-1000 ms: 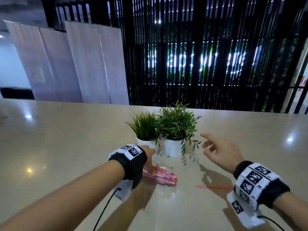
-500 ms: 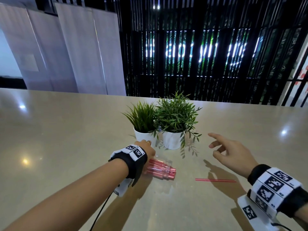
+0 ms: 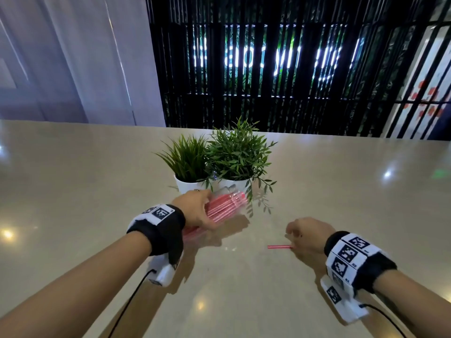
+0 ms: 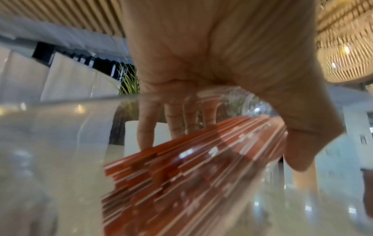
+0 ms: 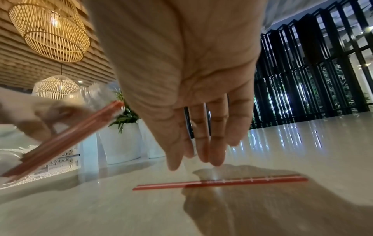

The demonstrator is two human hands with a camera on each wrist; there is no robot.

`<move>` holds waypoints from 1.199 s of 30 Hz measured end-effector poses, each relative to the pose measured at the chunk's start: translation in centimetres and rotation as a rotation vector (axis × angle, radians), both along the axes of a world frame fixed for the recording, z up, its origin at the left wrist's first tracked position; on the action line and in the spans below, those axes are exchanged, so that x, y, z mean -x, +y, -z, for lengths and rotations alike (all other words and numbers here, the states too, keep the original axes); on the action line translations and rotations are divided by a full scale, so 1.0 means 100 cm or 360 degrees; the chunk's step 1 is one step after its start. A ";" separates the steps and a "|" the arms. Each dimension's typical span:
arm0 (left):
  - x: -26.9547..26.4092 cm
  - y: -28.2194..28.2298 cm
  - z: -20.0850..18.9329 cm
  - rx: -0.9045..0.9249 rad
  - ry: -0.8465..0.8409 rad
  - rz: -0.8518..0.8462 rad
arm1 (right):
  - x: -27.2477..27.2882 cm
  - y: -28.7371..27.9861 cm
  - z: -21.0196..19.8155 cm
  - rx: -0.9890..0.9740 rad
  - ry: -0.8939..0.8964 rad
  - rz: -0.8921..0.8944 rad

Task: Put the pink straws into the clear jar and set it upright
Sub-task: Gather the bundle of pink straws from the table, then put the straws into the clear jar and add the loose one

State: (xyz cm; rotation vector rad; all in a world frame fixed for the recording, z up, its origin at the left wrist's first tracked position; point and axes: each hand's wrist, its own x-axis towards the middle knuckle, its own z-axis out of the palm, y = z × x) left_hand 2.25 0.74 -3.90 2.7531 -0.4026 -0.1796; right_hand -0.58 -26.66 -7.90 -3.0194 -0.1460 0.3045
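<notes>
My left hand [image 3: 200, 212] grips the clear jar [image 3: 228, 200] off the table, tilted with its mouth up and to the right. A bundle of pink straws [image 3: 220, 207] fills the jar. In the left wrist view my fingers [image 4: 175, 124] show through the glass behind the straws [image 4: 191, 167]. One loose pink straw [image 3: 279, 246] lies flat on the table. My right hand [image 3: 299, 236] hovers over its right end. In the right wrist view the fingers [image 5: 214, 148] point straight down just above that straw [image 5: 220, 182], holding nothing.
Two green plants in white pots [image 3: 188, 185] [image 3: 240, 185] stand side by side just behind the jar. The glossy beige table [image 3: 97, 191] stretches wide on all sides. Black slatted screens stand beyond its far edge.
My left hand has lifted the jar off the table and tipped its mouth upward. My right hand has dropped down and back over the loose straw.
</notes>
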 end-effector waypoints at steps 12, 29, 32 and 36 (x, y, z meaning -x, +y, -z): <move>0.015 -0.021 0.000 0.0890 -0.0163 -0.0144 | -0.022 0.011 0.008 0.0053 0.0198 0.0000; 0.034 -0.048 0.016 0.1385 -0.0156 -0.0212 | -0.007 -0.006 -0.084 -0.1310 -0.0328 0.0031; 0.035 -0.054 0.018 0.1447 -0.0172 -0.0217 | -0.008 0.001 -0.127 -0.1728 -0.0663 0.0096; 0.040 -0.065 0.016 0.1468 -0.0232 -0.0226 | -0.007 0.027 -0.168 -0.2071 -0.0804 0.0017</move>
